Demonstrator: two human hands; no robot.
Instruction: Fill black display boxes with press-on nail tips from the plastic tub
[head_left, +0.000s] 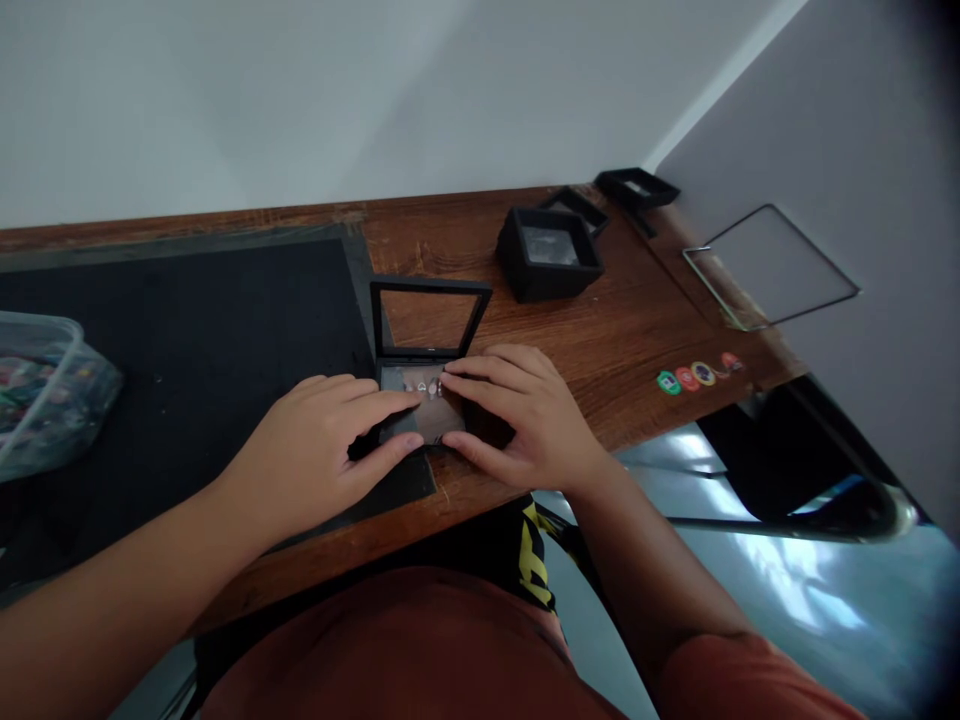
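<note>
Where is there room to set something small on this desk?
Free: the black mat between the plastic tub and the open case, and brown wood between the black boxes and the small coloured pieces. Crowded: the case, between left hand and right hand.

Dressed in a rust-red shirt (420, 650), plain in the visible part, with a short right sleeve (750, 675) of the same colour, ending near the elbow. Lower down, clothed in black fabric (504, 550) with a bold yellow marking (531, 568), blocky like letters but too partly seen for reading. Bare at the left hand (319, 450), the right hand (532, 415) and both forearms.
</note>
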